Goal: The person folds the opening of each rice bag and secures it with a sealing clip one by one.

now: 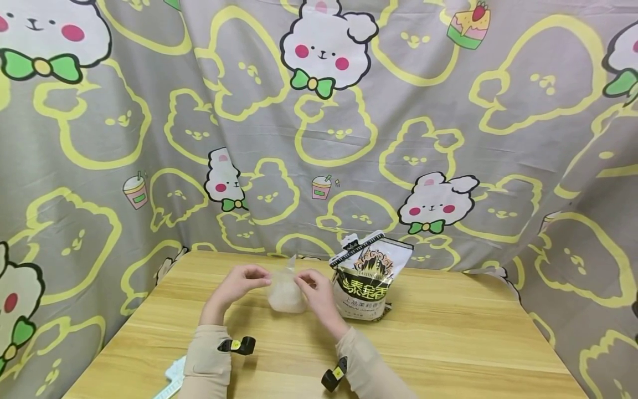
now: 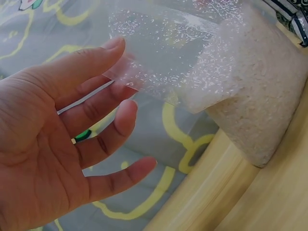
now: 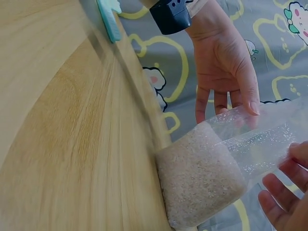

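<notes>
A clear plastic bag (image 1: 286,295) of white rice stands on the table in the head view, its lower part full and its upper part loose film. My left hand (image 1: 241,285) pinches the film at the bag's left edge between thumb and forefinger. On the opposite edge, my right hand (image 1: 319,295) pinches the film too. Grains cling to the inside of the plastic (image 2: 168,53) in the left wrist view, where the other left fingers spread away from it. Rice (image 3: 199,175) fills the bag's bottom in the right wrist view.
A printed rice package (image 1: 366,282), its folded top held by a black-and-white clip (image 1: 356,249), stands just right of my right hand. A pale blue plastic piece (image 1: 175,372) lies beside my left sleeve. Patterned grey cloth (image 1: 339,183) hangs behind the wooden table (image 1: 463,332).
</notes>
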Demonstrator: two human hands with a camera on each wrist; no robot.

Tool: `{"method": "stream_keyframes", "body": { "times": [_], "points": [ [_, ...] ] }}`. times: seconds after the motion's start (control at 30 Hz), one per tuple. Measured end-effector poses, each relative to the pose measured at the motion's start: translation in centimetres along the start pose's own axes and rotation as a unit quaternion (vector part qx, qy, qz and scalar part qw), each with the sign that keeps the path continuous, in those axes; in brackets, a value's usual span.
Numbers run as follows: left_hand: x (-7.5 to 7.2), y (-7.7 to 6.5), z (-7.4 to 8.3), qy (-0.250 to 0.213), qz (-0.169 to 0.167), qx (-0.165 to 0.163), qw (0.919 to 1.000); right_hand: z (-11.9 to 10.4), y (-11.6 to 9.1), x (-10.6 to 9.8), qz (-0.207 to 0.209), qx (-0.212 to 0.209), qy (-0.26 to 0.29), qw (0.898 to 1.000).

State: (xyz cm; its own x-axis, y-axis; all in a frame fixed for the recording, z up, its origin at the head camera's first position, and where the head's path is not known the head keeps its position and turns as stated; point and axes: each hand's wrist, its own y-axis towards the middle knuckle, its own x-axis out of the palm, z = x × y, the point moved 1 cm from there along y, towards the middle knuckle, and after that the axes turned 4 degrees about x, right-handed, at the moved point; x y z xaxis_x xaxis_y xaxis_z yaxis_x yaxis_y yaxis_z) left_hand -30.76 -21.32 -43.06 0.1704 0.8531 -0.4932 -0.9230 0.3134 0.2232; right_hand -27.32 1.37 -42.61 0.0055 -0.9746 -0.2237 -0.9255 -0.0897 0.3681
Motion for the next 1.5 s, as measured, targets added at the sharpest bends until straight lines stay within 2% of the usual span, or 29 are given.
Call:
{"method": "stream_keyframes", "body": {
  "times": [0.1,0.2,0.23,0.37,0.53,0.67,0.83,1.13,1.3,1.5],
  "points": [
    [0.2,-0.1,0.6,-0.003,-0.006,0.003,1.0000,-1.4,-0.5,-0.7,-0.009,0.008,-0.002,1.000],
    [0.4,-0.1,1.0,-0.003,-0.015,0.005,0.9999,-1.6,-0.8,-1.0,-0.009,0.013,-0.007,1.000],
    [0.5,0.1,0.6,-0.002,-0.017,0.009,0.9998,-1.5,-0.8,-1.1,-0.009,0.015,-0.007,1.000],
    [0.7,0.3,0.5,0.004,-0.027,0.020,0.9994,0.3,-0.4,-1.0,0.001,0.019,-0.009,1.000],
    [1.0,0.4,1.2,0.011,-0.048,0.028,0.9984,2.2,-0.4,-1.3,0.016,0.011,-0.016,1.000],
    [1.3,0.6,1.8,0.010,-0.064,0.028,0.9975,2.3,-0.7,-1.9,0.027,-0.006,-0.026,0.999],
    [1.7,0.7,2.0,0.009,-0.078,0.031,0.9965,2.1,-1.1,-2.6,0.024,0.002,-0.033,0.999],
    [2.2,0.9,1.9,0.006,-0.071,0.035,0.9969,2.0,-0.9,-3.1,0.011,0.002,-0.037,0.999],
    [2.3,0.8,2.0,0.010,-0.065,0.026,0.9975,1.5,-1.0,-3.2,0.016,-0.031,-0.059,0.998],
    [2.3,0.8,1.9,0.007,-0.063,0.024,0.9977,0.9,-1.2,-3.3,0.052,-0.122,-0.096,0.987]
  ]
}}
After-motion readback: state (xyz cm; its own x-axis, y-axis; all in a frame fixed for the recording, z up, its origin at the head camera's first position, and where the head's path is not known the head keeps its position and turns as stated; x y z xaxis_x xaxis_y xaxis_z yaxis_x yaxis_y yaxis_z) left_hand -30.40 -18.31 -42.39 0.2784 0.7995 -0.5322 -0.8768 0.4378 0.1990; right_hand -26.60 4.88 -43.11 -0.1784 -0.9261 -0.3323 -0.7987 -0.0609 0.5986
